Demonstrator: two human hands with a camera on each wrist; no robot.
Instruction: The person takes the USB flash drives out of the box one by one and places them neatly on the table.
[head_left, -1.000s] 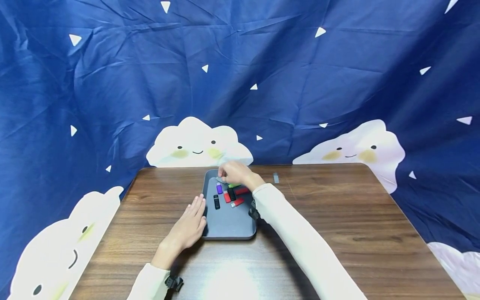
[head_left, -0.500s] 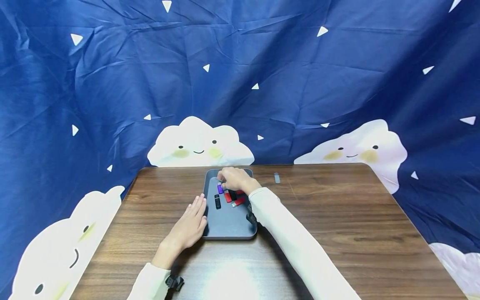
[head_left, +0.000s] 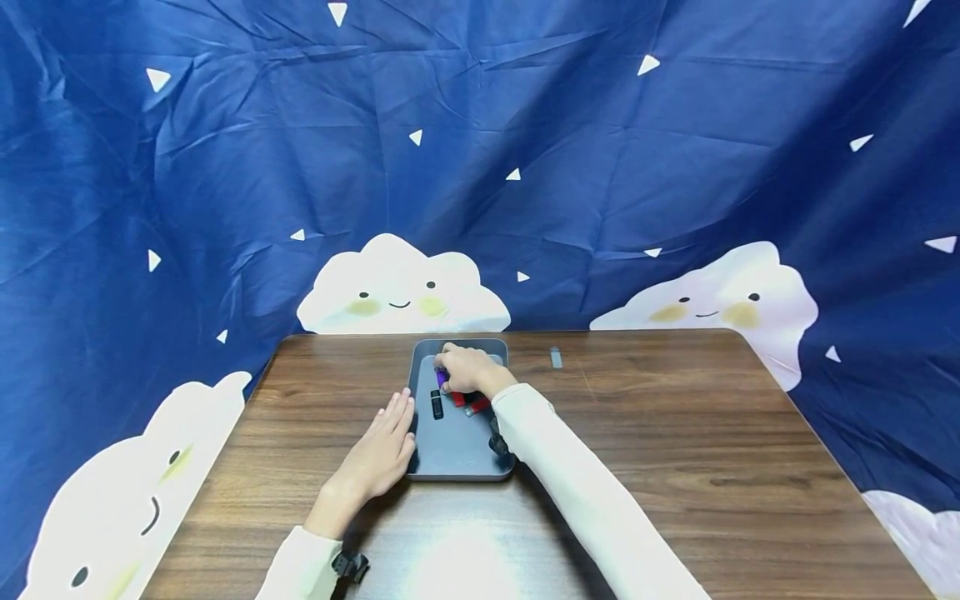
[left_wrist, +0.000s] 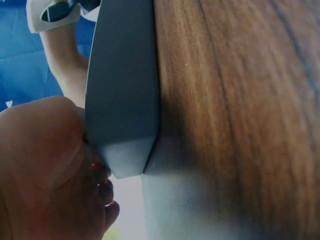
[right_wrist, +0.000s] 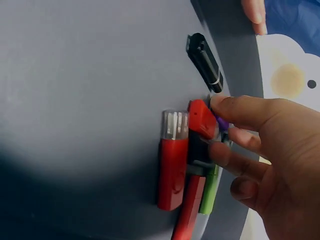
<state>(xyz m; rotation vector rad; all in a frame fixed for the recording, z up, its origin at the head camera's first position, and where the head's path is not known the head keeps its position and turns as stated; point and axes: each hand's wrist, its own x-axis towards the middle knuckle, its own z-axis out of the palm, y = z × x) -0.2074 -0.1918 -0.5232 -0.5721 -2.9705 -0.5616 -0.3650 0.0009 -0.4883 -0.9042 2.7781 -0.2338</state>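
Note:
A grey tray (head_left: 465,450) lies on the table with several USB sticks near its far half. My left hand (head_left: 378,454) rests, fingers straight, along the tray's left edge. Over the sticks, my right hand (head_left: 467,369) pinches a purple USB stick (right_wrist: 223,122) between thumb and fingertips; the fingers hide much of it. Beside the thumb in the right wrist view lies a black USB stick (right_wrist: 205,62). A red USB stick with a clear cap (right_wrist: 172,170), other red ones, a dark one and a green one (right_wrist: 210,192) sit bunched close to the hand.
A small grey flat stick (head_left: 556,357) lies on the wooden table (head_left: 675,450), right of the tray. Behind the table hangs a blue curtain (head_left: 555,125) with white clouds. In the left wrist view the tray's side wall (left_wrist: 122,90) rises beside the left hand.
My right hand has come down and nearer from the tray's far end, where it held something greyish, to the purple USB stick. The left hand has stayed at the tray's edge.

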